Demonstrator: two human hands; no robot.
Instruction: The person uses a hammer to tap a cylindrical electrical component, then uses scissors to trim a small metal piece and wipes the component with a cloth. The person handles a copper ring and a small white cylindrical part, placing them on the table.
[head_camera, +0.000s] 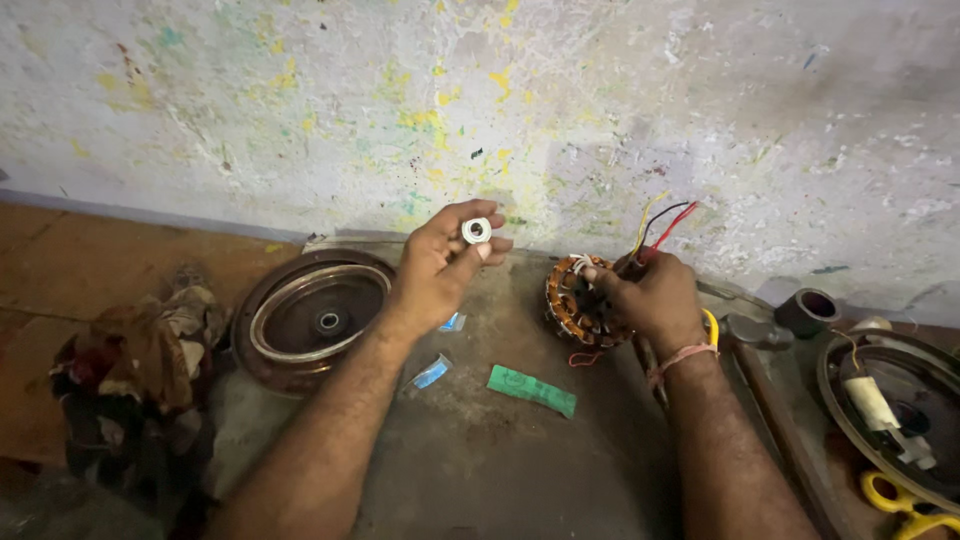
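Observation:
My left hand (440, 262) is raised above the stone slab and pinches a small round metal bearing (477, 230) between thumb and fingertips. My right hand (650, 295) grips a fan motor stator (572, 300) with copper windings, standing it on the slab. Red, yellow and black wires (662, 222) stick up from the stator behind my right hand.
A round brown motor cover (305, 320) leans at the left, next to a pile of dirty rags (130, 360). A green paper strip (532, 390) and blue plastic scraps (432, 372) lie on the slab. At the right sit another cover with a white capacitor (880, 405), a dark cylinder (806, 310) and yellow-handled tools (900, 500).

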